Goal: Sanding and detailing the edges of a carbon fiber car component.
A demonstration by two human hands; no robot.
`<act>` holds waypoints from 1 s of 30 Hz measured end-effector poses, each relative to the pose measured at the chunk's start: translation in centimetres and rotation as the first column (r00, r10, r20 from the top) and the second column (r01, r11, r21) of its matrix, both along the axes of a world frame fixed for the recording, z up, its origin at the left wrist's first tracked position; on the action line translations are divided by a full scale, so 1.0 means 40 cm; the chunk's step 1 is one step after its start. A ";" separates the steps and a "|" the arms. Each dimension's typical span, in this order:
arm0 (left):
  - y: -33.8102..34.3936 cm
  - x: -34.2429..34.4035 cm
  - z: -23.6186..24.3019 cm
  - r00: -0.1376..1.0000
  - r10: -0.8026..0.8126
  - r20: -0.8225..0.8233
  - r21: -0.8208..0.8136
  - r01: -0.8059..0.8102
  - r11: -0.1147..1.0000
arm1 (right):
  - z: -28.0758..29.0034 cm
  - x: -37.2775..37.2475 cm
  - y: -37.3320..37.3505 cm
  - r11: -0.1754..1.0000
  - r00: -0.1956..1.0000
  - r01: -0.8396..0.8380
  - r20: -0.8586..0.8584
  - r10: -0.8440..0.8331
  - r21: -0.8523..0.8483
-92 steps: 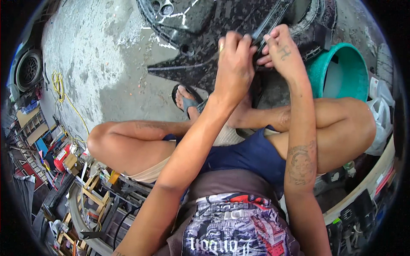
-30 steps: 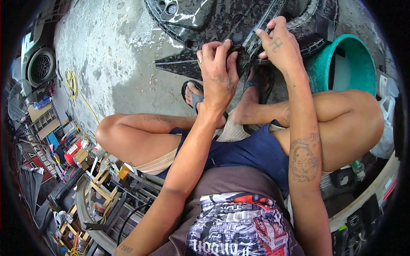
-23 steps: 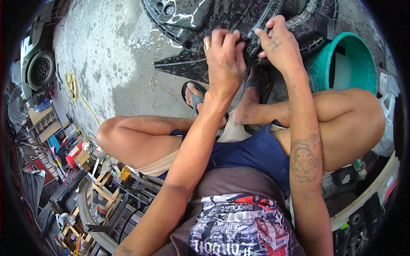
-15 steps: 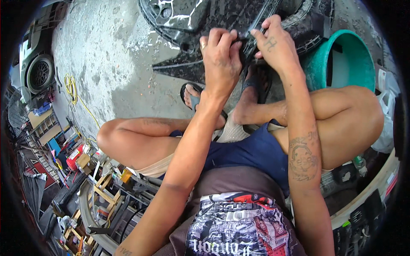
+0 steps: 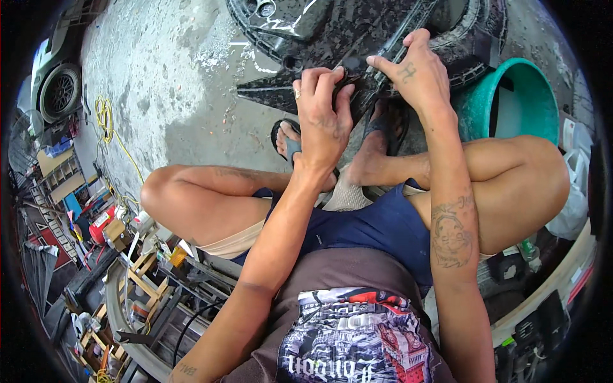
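A large black moulded panel (image 5: pixel 357 32), mottled with a grey pattern and edged by curved, ribbed rims, lies ahead of me at the top of the view. My left hand (image 5: pixel 324 118) has its fingers curled over the near edge of this panel, beside a pointed corner. To the right, my right hand (image 5: pixel 420 73) is at a long, glossy raised strip of the panel. Its thumb and forefinger are stretched apart, and the remaining fingers are partly hidden behind the hand.
A teal bucket (image 5: pixel 525 102) stands on the right, close to the panel and my knee. White plastic bags (image 5: pixel 571 185) lie beyond the knee. Yellow cord (image 5: pixel 104 121) is on the concrete floor at left. Wood pieces and tools crowd the lower left. A car wheel (image 5: pixel 60 92) shows far left.
The hands have moved farther apart; the left has come lower and nearer me. The right thumb and forefinger have spread. The panel sits slightly lower and farther right in view.
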State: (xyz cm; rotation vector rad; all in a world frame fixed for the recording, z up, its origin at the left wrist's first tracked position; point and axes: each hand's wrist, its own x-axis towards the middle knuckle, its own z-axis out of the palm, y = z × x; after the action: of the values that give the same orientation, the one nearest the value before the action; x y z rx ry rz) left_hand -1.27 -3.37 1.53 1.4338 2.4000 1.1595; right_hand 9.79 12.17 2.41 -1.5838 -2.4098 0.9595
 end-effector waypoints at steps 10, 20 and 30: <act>-0.016 -0.003 -0.013 0.998 0.010 -0.057 -0.014 -0.011 1.000 | -0.013 0.002 0.018 0.982 0.991 0.061 -0.109 -0.081 -0.181; 0.086 0.015 -0.029 0.996 -0.082 0.018 0.047 0.081 0.996 | -0.014 0.004 0.020 0.953 0.975 0.117 -0.151 -0.164 -0.279; 0.108 0.006 -0.039 0.991 -0.114 -0.071 0.057 0.118 0.991 | -0.033 0.006 0.019 0.988 0.983 0.081 -0.154 -0.101 -0.129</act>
State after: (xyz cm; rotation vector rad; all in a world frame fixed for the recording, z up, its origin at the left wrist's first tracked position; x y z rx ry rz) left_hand -1.03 0.94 -0.03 1.6335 2.3072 1.1843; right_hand 10.01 12.94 1.08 -1.5732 -2.1904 1.1884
